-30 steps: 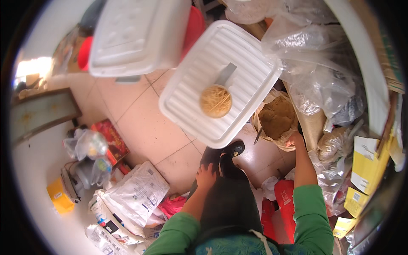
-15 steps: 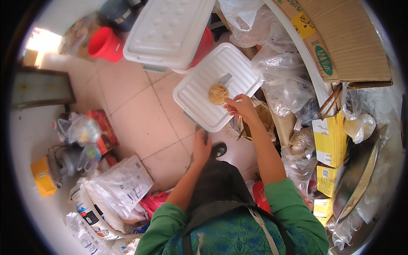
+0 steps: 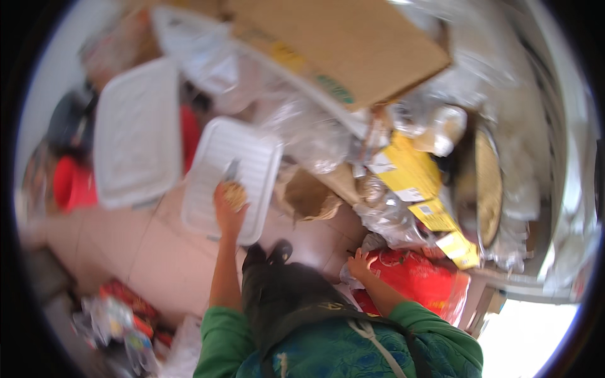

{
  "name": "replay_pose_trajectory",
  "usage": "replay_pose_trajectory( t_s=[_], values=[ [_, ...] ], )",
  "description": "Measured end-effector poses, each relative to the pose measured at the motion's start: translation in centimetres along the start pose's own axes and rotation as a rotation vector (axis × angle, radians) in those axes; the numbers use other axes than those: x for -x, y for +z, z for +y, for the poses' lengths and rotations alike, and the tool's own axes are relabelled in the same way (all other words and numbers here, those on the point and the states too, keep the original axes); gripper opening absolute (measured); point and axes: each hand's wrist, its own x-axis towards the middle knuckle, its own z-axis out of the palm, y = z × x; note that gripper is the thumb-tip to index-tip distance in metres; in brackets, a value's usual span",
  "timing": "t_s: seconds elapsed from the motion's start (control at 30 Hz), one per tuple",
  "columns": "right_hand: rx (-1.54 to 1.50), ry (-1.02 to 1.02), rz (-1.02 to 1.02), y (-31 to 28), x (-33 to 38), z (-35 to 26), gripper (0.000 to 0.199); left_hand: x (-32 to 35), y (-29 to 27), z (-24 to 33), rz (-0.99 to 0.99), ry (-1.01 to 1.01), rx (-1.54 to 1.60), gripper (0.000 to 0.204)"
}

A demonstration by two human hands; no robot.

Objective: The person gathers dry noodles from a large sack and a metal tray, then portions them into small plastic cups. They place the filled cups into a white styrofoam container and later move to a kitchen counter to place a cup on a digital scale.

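My left hand [image 3: 229,213] is closed around the edge of a round cake of dry noodles [image 3: 236,195], pale yellow and stringy. It is over a ribbed white plastic lid [image 3: 258,170]. A small flat grey piece [image 3: 232,168] lies on the lid beyond the noodles. To the right, my right hand [image 3: 362,266] is open with fingers apart, beside a large red plastic bag [image 3: 416,277]. Blur hides whether its fingertips touch the bag.
Another white lidded bin [image 3: 138,132] and a red bucket [image 3: 72,183] are at far left. An open brown paper bag [image 3: 309,194] sits right of the ribbed lid. Clear plastic bags, yellow boxes [image 3: 406,167] and a cardboard carton [image 3: 346,44] crowd the right side.
My view has swung right. My left hand has reached up to the noodle cake and grips it. My right hand has left the noodles and moved to beside the red bag.
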Motion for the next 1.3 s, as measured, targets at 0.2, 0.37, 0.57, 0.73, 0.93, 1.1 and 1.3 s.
replay_pose_trajectory(
  t_s=[0.2,0.37,0.57,0.73,0.93,1.1,1.3],
  values=[
    [0.091,0.062,0.069,5.7,4.5,7.2,0.027,0.5,-2.5,4.4,-0.093,0.149,-0.061,0.087],
    [0.633,-0.090,-0.104,6.5,8.8,3.9,0.031,5.3,-5.3,6.0,-0.168,0.223,-0.173,0.085],
    [0.327,-0.496,-0.547,-4.3,15.2,-12.7,0.033,12.0,-8.1,6.5,-0.001,0.073,-0.246,0.089],
    [0.325,-1.384,0.917,-18.4,20.4,-30.4,0.012,16.8,-10.2,9.5,0.077,-0.075,-0.233,0.092],
    [0.091,-1.633,0.786,-17.5,22.3,-38.4,0.025,22.2,-15.0,10.9,0.458,-0.052,-0.157,0.083],
    [0.176,-1.316,-0.014,-8.1,21.8,-34.3,0.024,24.4,-20.0,12.4,0.610,-0.101,-0.391,0.084],
    [0.719,-1.382,-0.097,10.7,10.2,-27.6,0.016,24.9,-21.4,12.9,0.598,-0.142,-0.431,0.084]
  ],
)
